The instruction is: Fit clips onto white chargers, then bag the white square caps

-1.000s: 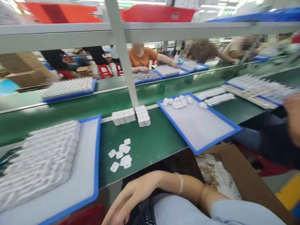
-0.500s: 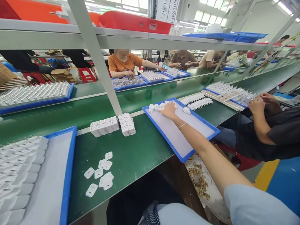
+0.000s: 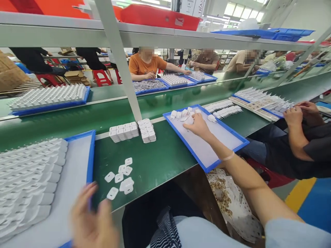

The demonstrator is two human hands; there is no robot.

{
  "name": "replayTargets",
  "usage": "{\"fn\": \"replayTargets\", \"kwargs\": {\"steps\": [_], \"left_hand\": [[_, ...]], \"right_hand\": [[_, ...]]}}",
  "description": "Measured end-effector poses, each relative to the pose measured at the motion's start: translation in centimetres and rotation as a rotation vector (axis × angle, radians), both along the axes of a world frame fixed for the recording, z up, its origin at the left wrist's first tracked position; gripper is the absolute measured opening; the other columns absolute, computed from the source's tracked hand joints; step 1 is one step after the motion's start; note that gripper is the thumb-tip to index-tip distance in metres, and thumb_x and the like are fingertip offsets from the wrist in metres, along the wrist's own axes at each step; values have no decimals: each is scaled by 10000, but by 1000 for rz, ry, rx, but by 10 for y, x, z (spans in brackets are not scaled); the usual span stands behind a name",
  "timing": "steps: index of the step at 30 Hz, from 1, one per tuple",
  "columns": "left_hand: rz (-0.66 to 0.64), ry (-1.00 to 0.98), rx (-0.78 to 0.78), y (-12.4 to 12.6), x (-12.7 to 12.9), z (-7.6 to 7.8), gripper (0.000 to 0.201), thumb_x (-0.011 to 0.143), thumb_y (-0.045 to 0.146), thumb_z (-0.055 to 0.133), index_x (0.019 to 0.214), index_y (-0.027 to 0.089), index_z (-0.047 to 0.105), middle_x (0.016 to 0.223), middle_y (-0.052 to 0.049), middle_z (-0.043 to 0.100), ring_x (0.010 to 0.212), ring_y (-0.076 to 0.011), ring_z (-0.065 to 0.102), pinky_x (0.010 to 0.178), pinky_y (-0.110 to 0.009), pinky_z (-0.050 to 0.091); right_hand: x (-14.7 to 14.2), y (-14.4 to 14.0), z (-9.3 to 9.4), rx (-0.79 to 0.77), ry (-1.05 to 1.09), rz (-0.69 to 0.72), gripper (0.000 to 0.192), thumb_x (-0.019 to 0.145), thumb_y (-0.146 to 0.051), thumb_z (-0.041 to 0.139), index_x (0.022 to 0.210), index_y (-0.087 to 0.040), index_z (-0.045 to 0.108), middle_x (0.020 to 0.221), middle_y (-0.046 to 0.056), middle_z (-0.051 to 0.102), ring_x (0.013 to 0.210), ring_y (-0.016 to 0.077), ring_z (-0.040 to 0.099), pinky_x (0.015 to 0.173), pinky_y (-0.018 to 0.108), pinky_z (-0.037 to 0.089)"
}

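Observation:
My right hand (image 3: 198, 126) reaches into a blue-rimmed tray (image 3: 207, 165), its fingers curled round a white plastic housing (image 3: 189, 120). Part of that housing is hidden by the fingers. More white housings (image 3: 173, 114) lie along the tray's far side, and one white piece (image 3: 212, 118) sits apart to the right. My left hand (image 3: 94, 220) is blurred by motion at the lower edge, thumb and fingers apart, with nothing visible in it. It is near several loose flat white plates (image 3: 119, 177) with slots, beside another tray's blue rim (image 3: 90, 162).
Stacked white plates (image 3: 124, 132) and a second stack (image 3: 147, 131) stand by a slanted post (image 3: 121, 62). White housings (image 3: 33, 179) fill rows in the left tray. At right, a co-worker's hands (image 3: 297, 113) handle parts by a tray. A shelf (image 3: 155, 39) crosses above.
My left hand has come into view from below. My right hand has drawn slightly back towards me, its fingers now round a white housing. The view has shifted a little.

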State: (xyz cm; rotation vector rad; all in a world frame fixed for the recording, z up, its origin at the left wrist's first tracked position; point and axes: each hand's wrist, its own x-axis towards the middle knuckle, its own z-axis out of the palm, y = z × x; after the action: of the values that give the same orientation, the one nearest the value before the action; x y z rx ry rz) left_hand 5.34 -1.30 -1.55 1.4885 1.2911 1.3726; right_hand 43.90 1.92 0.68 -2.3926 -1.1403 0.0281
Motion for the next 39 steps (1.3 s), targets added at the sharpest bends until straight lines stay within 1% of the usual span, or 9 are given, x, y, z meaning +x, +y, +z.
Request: {"fn": "replayTargets", "kwargs": {"steps": [5, 7, 14, 18, 21, 25, 29, 35, 39], "left_hand": [[-626, -283, -236, 3, 67, -23, 700, 824, 454, 680, 1458, 360, 398, 1566, -42, 373, 1454, -309, 337, 1182, -471, 334], [-742, -394, -271, -2, 77, -26, 808, 799, 405, 729, 1495, 368, 320, 1584, -57, 339, 1444, -293, 361, 1168, -429, 367], [-397, -474, -392, -23, 47, -38, 631, 740, 257, 795, 1329, 283, 573, 1371, -84, 607, 1267, -264, 581, 1080, -376, 477], [-219, -512, -406, -24, 5, -51, 613, 705, 221, 815, 1284, 253, 617, 1310, -89, 653, 1222, -266, 615, 1078, -404, 477], [-142, -479, -402, -25, -26, -54, 567, 668, 212, 839, 1208, 223, 667, 1268, -98, 678, 1162, -276, 652, 1055, -412, 494], [-115, -376, -398, -30, -51, -51, 607, 654, 246, 851, 1230, 214, 663, 1275, -114, 671, 1102, -303, 681, 999, -433, 530], [-91, -253, -345, -31, -54, -51, 516, 694, 256, 824, 1192, 230, 692, 1266, -97, 678, 1144, -292, 659, 1039, -413, 502], [-57, -73, -197, -28, -50, -49, 427, 734, 226, 780, 1156, 230, 713, 1198, -82, 710, 1123, -270, 664, 1035, -400, 497], [-29, -11, -132, -26, -52, -48, 407, 764, 202, 750, 1168, 211, 702, 1196, -87, 706, 1110, -254, 663, 1018, -390, 500]], "right_hand": [[-126, -65, -26, 554, 124, 362, 518, 734, -366, 702, 1166, -176, 488, 1217, 150, 530, 1132, 274, 544, 931, 393, 494], [-171, -77, -41, 638, 186, 392, 553, 724, -323, 707, 1205, -191, 469, 1250, 156, 511, 1155, 284, 538, 930, 420, 502], [-249, -92, -73, 602, 447, 553, 580, 763, -201, 652, 1299, -213, 430, 1297, 159, 482, 1272, 302, 480, 1074, 521, 404], [-250, -90, -68, 426, 734, 887, 583, 805, -205, 652, 1359, -208, 472, 1399, 147, 484, 1335, 272, 457, 1117, 464, 382], [-235, -56, -55, 208, 894, 1041, 278, 897, -273, 583, 1156, -221, 669, 1257, 99, 628, 1175, 233, 593, 983, 382, 490], [-226, 20, -42, -91, 457, 933, 237, 903, -260, 584, 1104, -200, 695, 1028, 59, 700, 913, 202, 649, 800, 333, 501], [-244, 70, -47, -316, 168, 837, 255, 825, -298, 717, 1028, -144, 703, 1071, 110, 669, 965, 256, 628, 783, 340, 463], [-256, 84, -60, -441, 121, 819, 102, 796, -160, 711, 888, -119, 689, 1041, 138, 676, 964, 266, 640, 728, 304, 434], [-257, 86, -55, -459, 137, 834, 172, 874, -249, 641, 1015, -152, 658, 1063, 102, 689, 969, 234, 643, 708, 284, 430]]}}
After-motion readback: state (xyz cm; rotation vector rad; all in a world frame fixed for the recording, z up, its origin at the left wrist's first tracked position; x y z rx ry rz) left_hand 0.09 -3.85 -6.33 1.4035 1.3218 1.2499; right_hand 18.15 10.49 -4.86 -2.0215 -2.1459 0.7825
